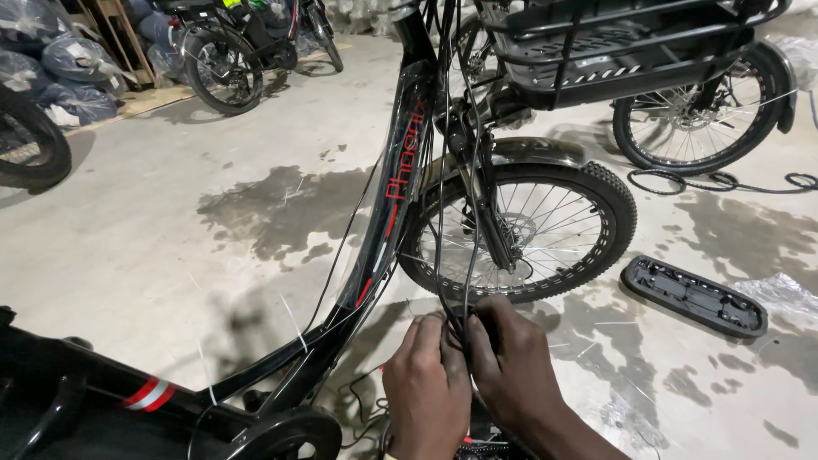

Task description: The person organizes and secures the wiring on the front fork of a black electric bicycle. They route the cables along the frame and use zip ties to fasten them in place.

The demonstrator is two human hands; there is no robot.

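Between my two hands, a bundle of thin black cables, pinched tight.

My left hand (426, 383) and right hand (511, 366) both hold a narrow grip closed on the black cables (452, 213) just below the front wheel (520, 226). They look light, limp and a bit slick, so I judge the best hold is low, where they gather, fingers wrapped around the whole bunch. Their long axis runs nearly upright, from my grip up beside the slanted black frame (400, 179) toward the handlebar end. A black tray-like cover (694, 296) lies on the damp concrete floor (213, 238) to the right.
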